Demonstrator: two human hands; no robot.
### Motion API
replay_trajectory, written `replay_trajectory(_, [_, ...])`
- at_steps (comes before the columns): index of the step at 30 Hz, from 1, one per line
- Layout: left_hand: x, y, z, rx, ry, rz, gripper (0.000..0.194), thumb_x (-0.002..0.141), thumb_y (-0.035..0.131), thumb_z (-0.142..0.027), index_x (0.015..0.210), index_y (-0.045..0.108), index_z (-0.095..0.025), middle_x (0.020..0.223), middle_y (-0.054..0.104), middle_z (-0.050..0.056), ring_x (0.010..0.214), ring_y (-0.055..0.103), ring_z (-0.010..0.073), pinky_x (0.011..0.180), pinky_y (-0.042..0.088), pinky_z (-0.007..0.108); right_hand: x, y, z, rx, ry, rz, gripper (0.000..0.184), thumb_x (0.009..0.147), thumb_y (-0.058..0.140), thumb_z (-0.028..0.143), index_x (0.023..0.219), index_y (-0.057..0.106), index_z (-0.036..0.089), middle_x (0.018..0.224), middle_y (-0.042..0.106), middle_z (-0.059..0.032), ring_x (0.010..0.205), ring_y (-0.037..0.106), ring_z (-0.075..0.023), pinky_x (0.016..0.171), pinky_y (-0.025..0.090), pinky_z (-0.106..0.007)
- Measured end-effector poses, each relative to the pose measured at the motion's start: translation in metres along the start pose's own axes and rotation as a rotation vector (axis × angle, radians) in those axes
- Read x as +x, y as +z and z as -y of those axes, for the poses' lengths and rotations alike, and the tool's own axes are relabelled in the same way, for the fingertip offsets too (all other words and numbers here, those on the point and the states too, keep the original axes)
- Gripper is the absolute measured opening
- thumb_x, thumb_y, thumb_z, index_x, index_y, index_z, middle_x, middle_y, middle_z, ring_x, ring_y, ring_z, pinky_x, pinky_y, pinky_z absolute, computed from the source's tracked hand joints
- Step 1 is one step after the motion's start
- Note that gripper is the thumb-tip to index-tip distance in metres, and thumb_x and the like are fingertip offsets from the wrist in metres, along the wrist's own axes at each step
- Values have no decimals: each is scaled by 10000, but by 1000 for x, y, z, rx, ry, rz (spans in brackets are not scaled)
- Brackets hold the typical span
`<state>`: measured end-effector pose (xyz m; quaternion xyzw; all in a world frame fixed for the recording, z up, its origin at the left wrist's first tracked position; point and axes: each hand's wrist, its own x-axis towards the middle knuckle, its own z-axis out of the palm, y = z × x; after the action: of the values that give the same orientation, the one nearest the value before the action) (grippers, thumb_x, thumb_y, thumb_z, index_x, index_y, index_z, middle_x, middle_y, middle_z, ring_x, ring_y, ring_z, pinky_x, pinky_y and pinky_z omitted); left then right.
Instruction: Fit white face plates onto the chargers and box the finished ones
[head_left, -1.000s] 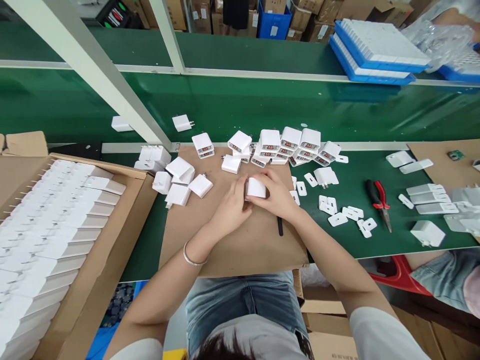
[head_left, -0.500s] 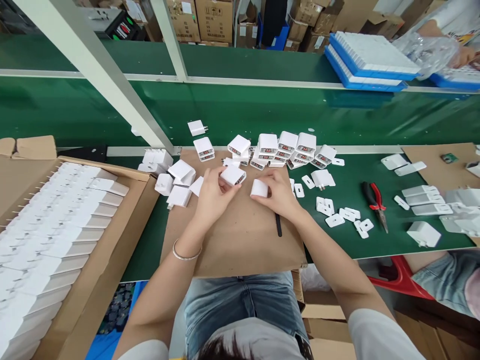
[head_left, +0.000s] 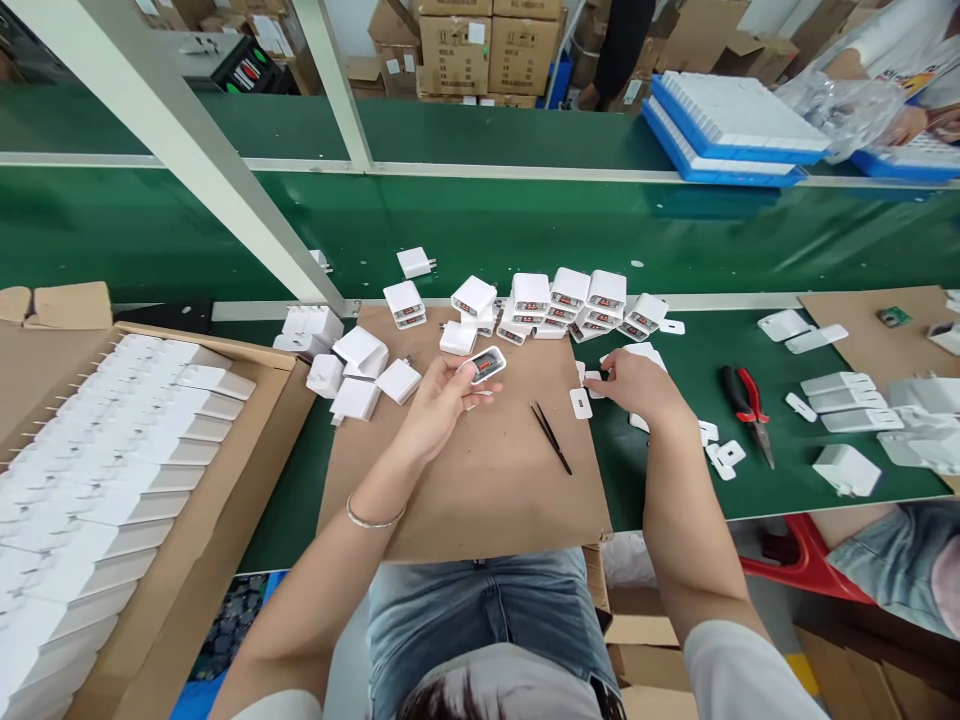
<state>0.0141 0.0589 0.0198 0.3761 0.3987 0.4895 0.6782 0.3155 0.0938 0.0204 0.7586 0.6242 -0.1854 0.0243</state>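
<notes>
My left hand (head_left: 444, 400) is closed around a white charger housing (head_left: 487, 366), its open end turned up so that metal and a red part show inside. Off to the right, my right hand (head_left: 637, 388) has its fingertips pinched together at a small white cover plate (head_left: 592, 380) by the cardboard's right edge. Another slotted cover plate (head_left: 580, 404) lies just below those fingertips. Black tweezers (head_left: 551, 440) rest on the cardboard sheet (head_left: 465, 500) between my hands. Behind them stand several open-ended chargers (head_left: 531, 292) in a stacked row.
At left is a carton (head_left: 225, 500) packed with white chargers, beside a loose pile of them (head_left: 360, 350). Red-handled pliers (head_left: 750, 410) and more cover plates (head_left: 726, 458) lie at right. A slanted white post (head_left: 187, 150) crosses the left side; a co-worker's hands show at upper right.
My right hand no longer holds a charger and has moved right to the cover plates. The charger in my left hand is turned with its open end up. The tweezers are fully uncovered.
</notes>
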Motion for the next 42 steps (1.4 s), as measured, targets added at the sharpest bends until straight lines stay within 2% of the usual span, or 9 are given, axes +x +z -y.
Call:
replay_trajectory(5, [0, 1, 2, -46, 11, 64, 416, 874, 769, -498, 1059, 574, -180, 1295, 687, 116, 871, 751, 176, 806, 582, 347, 1, 2, 2, -77, -7, -8, 163, 877, 647, 278, 1003, 609, 182, 1013, 728, -105, 918, 682, -272, 639, 381, -317])
replay_trajectory(9, [-1, 4, 2, -71, 46, 128, 383, 902, 745, -460, 1153, 590, -217, 1459, 597, 123, 828, 725, 142, 774, 588, 341, -5, 3, 13, -176, -15, -70, 270, 835, 645, 189, 1097, 587, 156, 1044, 715, -146, 937, 690, -315, 623, 369, -331])
replay_trajectory(14, [-5, 7, -1, -65, 60, 205, 591, 904, 743, -460, 1435, 525, -321, 1481, 584, 113, 866, 719, 153, 837, 606, 368, -4, 6, 17, -174, -33, -75, 303, 801, 648, 126, 1096, 580, 130, 1116, 661, -178, 944, 684, -307, 630, 397, -323])
replay_trajectory(18, [-7, 7, -2, -68, 55, 217, 500, 931, 697, -501, 1378, 619, -290, 1427, 628, 112, 856, 717, 151, 840, 617, 357, 0, 6, 9, -139, -56, -95, 220, 780, 674, 172, 988, 604, 164, 1081, 637, -138, 849, 653, -262, 611, 397, -319])
replay_trajectory(23, [-8, 7, -1, -120, 48, 213, 422, 942, 683, -499, 1290, 688, -261, 1410, 642, 112, 843, 718, 147, 814, 623, 335, -2, -1, 5, -29, -63, -145, 55, 839, 614, 200, 807, 575, 222, 842, 667, -49, 747, 601, -215, 602, 337, -312])
replay_trajectory(29, [-7, 7, -3, -152, 10, 208, 442, 931, 693, -512, 1279, 684, -240, 1405, 644, 118, 841, 716, 149, 840, 621, 344, -11, 10, 36, 153, -371, -338, 18, 903, 573, 229, 887, 567, 221, 901, 687, -55, 735, 601, -205, 634, 353, -308])
replay_trajectory(33, [-6, 7, -2, -158, 15, 210, 461, 926, 688, -537, 1274, 682, -235, 1397, 648, 123, 852, 721, 159, 846, 622, 356, -15, 28, 57, 151, -522, -196, 97, 929, 617, 284, 990, 603, 210, 1008, 709, -76, 772, 638, -222, 627, 382, -304])
replay_trajectory(36, [-6, 7, -1, -158, 22, 213, 478, 921, 679, -567, 1267, 685, -237, 1403, 643, 123, 864, 720, 169, 837, 625, 364, -15, 31, 58, 244, -600, -68, 240, 902, 687, 302, 1109, 611, 205, 1099, 703, -73, 797, 656, -211, 666, 452, -306])
replay_trajectory(42, [-7, 9, -2, -158, 29, 206, 518, 910, 669, -609, 1253, 697, -222, 1393, 647, 125, 841, 716, 162, 820, 627, 352, -9, 27, 46, 287, -598, -57, 198, 887, 646, 211, 1083, 666, 187, 1118, 630, -86, 737, 629, -185, 667, 488, -322])
